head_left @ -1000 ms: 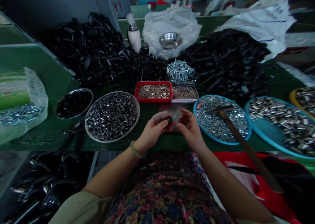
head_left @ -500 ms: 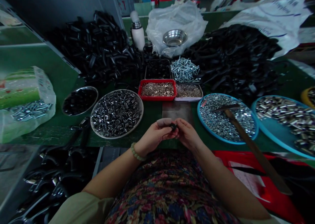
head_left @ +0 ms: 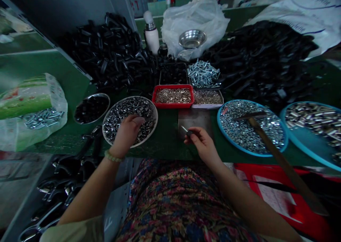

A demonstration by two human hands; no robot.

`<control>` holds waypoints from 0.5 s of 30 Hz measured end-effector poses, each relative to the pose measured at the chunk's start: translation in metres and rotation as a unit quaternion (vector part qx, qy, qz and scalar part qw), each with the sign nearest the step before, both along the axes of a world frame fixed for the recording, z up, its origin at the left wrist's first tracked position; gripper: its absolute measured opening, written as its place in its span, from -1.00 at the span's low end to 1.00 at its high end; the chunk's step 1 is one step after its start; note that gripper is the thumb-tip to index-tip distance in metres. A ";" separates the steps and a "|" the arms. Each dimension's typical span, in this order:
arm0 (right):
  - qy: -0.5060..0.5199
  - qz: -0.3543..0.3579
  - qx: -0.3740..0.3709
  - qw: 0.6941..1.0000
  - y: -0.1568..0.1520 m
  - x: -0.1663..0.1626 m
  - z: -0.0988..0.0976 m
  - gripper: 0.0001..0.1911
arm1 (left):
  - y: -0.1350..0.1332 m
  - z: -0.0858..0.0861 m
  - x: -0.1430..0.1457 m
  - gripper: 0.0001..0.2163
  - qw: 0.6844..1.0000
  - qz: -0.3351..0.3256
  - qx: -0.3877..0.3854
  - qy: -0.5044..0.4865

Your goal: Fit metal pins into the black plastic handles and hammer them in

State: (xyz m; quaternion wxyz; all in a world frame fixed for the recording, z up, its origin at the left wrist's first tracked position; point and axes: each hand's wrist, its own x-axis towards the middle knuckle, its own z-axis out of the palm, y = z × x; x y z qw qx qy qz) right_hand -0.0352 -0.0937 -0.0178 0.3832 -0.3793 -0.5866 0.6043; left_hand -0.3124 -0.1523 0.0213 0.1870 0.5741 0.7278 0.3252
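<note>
Green bench (head_left: 167,139): right hand (head_left: 201,142) pinches a pin (head_left: 184,129); left hand (head_left: 128,132) hides its grip.

This workshop shows by its metal rings (head_left: 128,107) and hammer (head_left: 279,158)

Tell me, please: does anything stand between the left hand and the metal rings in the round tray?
Nothing visible does. The left hand reaches over the near rim of the round tray, at the metal rings; whether it touches them, I cannot tell.
</note>
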 end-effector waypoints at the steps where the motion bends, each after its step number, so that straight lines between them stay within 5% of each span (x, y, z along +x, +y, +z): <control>1: 0.016 0.003 -0.003 1.000 0.001 0.001 -0.001 -0.76 | 0.002 0.001 -0.021 -0.79 0.996 -0.002 -0.024 0.083; 4: 0.039 0.020 0.011 0.999 0.003 0.001 -0.004 -0.80 | 0.012 -0.002 -0.064 -0.76 0.966 -0.059 -0.093 0.235; 8: 0.017 0.037 0.061 0.997 -0.002 0.004 0.000 -0.87 | 0.020 -0.001 -0.068 -0.80 0.961 -0.079 -0.094 0.247; 12: -0.073 0.083 0.220 0.969 -0.010 0.014 0.012 -0.77 | 0.020 0.014 -0.035 -0.81 0.987 0.022 -0.083 0.138; 15: -0.084 0.166 0.330 0.926 -0.012 0.019 0.020 -0.73 | 0.025 0.019 0.015 -0.82 0.986 0.050 -0.107 -0.117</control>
